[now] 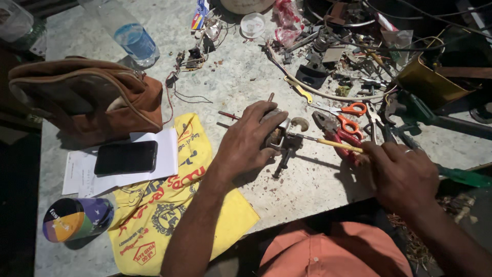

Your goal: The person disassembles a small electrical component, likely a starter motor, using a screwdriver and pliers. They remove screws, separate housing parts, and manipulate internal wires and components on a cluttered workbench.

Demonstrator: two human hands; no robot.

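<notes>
Left hand (251,138) — fingers curled over a small rusty metal part (279,136), pressing it to the tabletop (241,82) near its front edge; right hand (402,174) — closed around the yellow-handled screwdriver (328,143), whose tip meets the part from the right. Just behind the shaft: red-handled pliers (335,131); orange-handled scissors (353,115). Left portion: yellow printed cloth (169,205) under the left forearm; black phone (125,157) on white papers (82,174); brown bag (87,97); clear water bottle (128,36); multicoloured cup (77,219) lying on its side. Far right — heap of wires, tools and scrap parts (348,56); brass-coloured container (430,82).
</notes>
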